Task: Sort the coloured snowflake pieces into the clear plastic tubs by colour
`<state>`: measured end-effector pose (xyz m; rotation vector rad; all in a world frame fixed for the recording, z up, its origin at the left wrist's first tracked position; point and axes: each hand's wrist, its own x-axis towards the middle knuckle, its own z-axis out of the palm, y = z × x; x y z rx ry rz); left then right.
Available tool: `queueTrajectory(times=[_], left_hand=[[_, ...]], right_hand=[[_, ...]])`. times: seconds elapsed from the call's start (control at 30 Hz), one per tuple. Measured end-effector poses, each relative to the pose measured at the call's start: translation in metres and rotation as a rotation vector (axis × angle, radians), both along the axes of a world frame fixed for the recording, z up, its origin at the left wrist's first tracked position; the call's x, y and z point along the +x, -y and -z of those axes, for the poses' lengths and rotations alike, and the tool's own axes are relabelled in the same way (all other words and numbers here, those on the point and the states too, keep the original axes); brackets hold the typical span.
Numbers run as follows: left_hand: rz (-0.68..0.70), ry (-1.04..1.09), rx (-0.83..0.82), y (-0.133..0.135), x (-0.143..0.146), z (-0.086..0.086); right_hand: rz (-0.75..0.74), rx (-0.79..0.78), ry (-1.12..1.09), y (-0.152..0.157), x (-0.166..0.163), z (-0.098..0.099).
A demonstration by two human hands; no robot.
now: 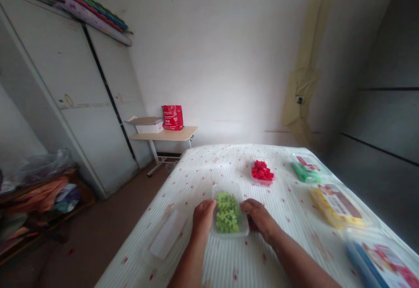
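A clear plastic tub full of green toy bricks stands on the white spotted tablecloth near me. My left hand presses against the tub's left side with its fingers curled together. My right hand holds the tub's right side, fingers bent round the wall. Both forearms reach in from the bottom edge.
A clear lid lies left of the tub. Farther off sits a tub of red bricks. Packets of green, yellow and blue bricks line the right edge. A small desk with a red bag stands beyond the table.
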<state>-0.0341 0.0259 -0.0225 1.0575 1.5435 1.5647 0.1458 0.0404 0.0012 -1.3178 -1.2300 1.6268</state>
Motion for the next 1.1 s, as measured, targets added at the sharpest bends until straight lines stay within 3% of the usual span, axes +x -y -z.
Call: queueTrajectory(times=[0.33,0.5,0.63,0.77,0.87,1.1], left_hand=[[0.034,0.022,-0.066,0.001,-0.005,0.0],[0.157,0.242,-0.117,0.006,0.001,-0.005],[0.296,0.332,-0.123,0.014,0.021,-0.013],[0.429,0.381,-0.116,0.02,0.042,-0.014],[0.504,0.415,-0.129,0.022,0.049,-0.011],[0.453,0.364,-0.137,0.022,0.048,-0.007]], right_hand=[[0.072,0.093,0.093,0.004,0.002,-0.006],[0.044,0.39,0.423,0.014,0.007,-0.012],[0.027,0.631,0.766,0.034,0.012,-0.031],[-0.05,0.613,1.045,0.057,0.014,-0.046],[-0.129,0.593,1.144,0.067,0.017,-0.043],[-0.177,0.627,1.157,0.077,0.03,-0.032]])
